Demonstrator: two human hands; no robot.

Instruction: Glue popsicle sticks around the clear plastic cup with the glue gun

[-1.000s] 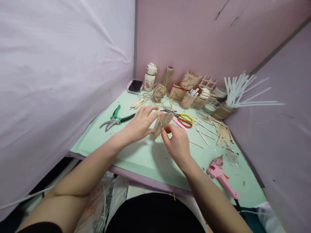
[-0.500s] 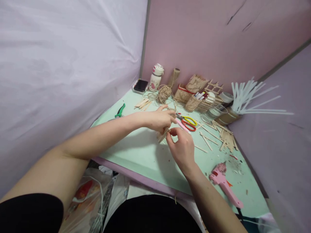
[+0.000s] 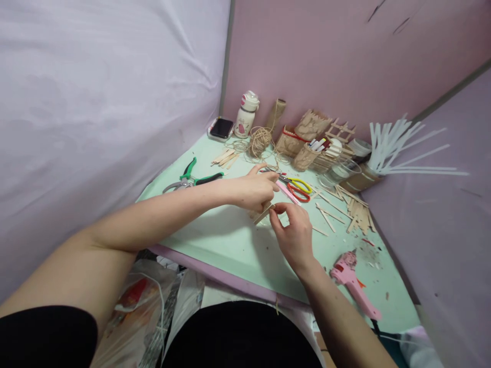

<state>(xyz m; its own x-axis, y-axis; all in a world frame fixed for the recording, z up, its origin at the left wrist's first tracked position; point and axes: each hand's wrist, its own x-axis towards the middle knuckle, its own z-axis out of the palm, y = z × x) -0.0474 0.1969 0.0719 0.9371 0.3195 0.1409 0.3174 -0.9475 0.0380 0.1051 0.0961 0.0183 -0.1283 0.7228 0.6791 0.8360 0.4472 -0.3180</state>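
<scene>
Near the middle of the table, a small flat wooden craft-stick piece (image 3: 262, 215) is tilted between my hands. My left hand (image 3: 256, 190) reaches across from the left and is closed on its far side, some fingers bent down onto it and hiding part of it. With thumb and forefinger pinched at the upper right end of the piece, my right hand (image 3: 293, 234) is closed too. Just beyond the hands lie scissors (image 3: 299, 189) with one yellow and one red handle, beside a pink stick-like item (image 3: 287, 192).
Green-handled pliers (image 3: 188, 176) lie left of my forearm. A pink glue gun (image 3: 355, 286) rests at right, below scattered craft sticks (image 3: 358, 214). Along the back stand a bottle (image 3: 245, 116), a twine ball (image 3: 260, 141), wooden holders (image 3: 305, 157) and white glue sticks (image 3: 387, 145).
The view has shifted slightly, and more of the green-handled pliers shows. My right hand is slightly farther right, its pinch still at the piece's end. The left hand has barely moved.
</scene>
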